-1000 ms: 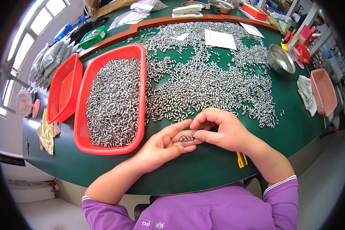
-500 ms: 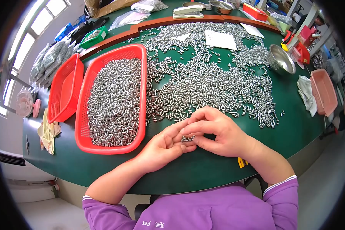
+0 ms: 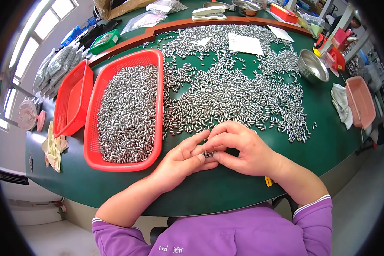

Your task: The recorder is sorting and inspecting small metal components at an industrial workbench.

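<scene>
In the head view, the left hand [image 3: 177,164] lies palm up, its fingers curled into a shallow cup around a few small metal pieces [image 3: 208,154], with the thumb tip right beside them. The right hand [image 3: 247,151] is bent over that cup, thumb and fingertips drawn together at the pieces. Its fingers cover part of the little cluster, so their number cannot be counted, and whether the right fingertips pinch one cannot be told.

Just beyond the fingers, a spread of loose metal pieces [image 3: 230,94] covers much of the green table [image 3: 209,196]; the right hand hides part of its near edge. Left of the fingers stands a red basket [image 3: 159,98] heaped with similar pieces, its depth hidden by the fill. Nearer the body than the right fingers, a yellow tool [image 3: 269,181] shows only one end, the rest behind the forearm. Far beyond, to the upper right, another person [image 3: 346,22] is mostly blocked by a post.
</scene>
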Motion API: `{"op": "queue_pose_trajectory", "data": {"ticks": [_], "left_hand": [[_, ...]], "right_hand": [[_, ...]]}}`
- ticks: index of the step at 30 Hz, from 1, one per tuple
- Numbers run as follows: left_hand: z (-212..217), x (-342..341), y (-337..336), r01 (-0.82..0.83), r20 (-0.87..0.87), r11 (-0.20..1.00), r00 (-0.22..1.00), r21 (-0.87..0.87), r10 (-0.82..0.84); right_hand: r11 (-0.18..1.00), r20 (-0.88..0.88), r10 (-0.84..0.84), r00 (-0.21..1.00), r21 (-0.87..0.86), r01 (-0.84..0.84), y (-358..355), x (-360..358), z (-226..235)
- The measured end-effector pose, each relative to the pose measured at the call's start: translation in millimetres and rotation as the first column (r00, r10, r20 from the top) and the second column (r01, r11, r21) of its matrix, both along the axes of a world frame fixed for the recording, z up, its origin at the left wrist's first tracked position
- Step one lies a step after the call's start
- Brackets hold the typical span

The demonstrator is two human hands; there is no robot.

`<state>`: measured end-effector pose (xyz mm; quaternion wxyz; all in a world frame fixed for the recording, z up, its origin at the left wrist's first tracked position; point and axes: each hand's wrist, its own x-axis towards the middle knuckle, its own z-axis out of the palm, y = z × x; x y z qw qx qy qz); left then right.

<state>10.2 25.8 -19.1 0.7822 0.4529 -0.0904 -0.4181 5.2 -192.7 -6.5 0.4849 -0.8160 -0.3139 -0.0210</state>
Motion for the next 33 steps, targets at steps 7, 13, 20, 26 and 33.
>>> {"op": "queue_pose_trajectory", "data": {"ticks": [7, 13, 20, 26, 33], "left_hand": [[0.4, 1.3, -0.4, 0.054, -0.034, 0.998, 0.998, -0.035, -0.055], [-2.9, -0.4, 0.7, 0.051, -0.071, 0.994, 0.996, -0.096, -0.058], [2.7, 0.0, -1.2, 0.051, -0.135, 0.985, 0.988, -0.166, -0.074], [1.8, 1.4, 2.2, 0.062, -0.157, 0.986, 0.984, -0.152, -0.086], [-1.1, 1.6, -1.4, 0.009, -0.169, 0.978, 0.985, -0.207, -0.045]], "right_hand": [[0.992, 0.314, -0.057, 0.948, -0.086, 0.088, 7.2, -2.4, 0.2], [0.985, 0.387, -0.072, 0.919, -0.115, 0.125, 11.8, -4.5, -3.3], [0.968, 0.451, -0.152, 0.88, -0.111, 0.224, 13.6, -6.9, -0.1], [0.965, 0.478, -0.116, 0.871, -0.152, 0.212, 13.6, -9.5, 3.8], [0.962, 0.542, -0.09, 0.836, -0.172, 0.214, 8.2, -7.0, 3.9]]}}
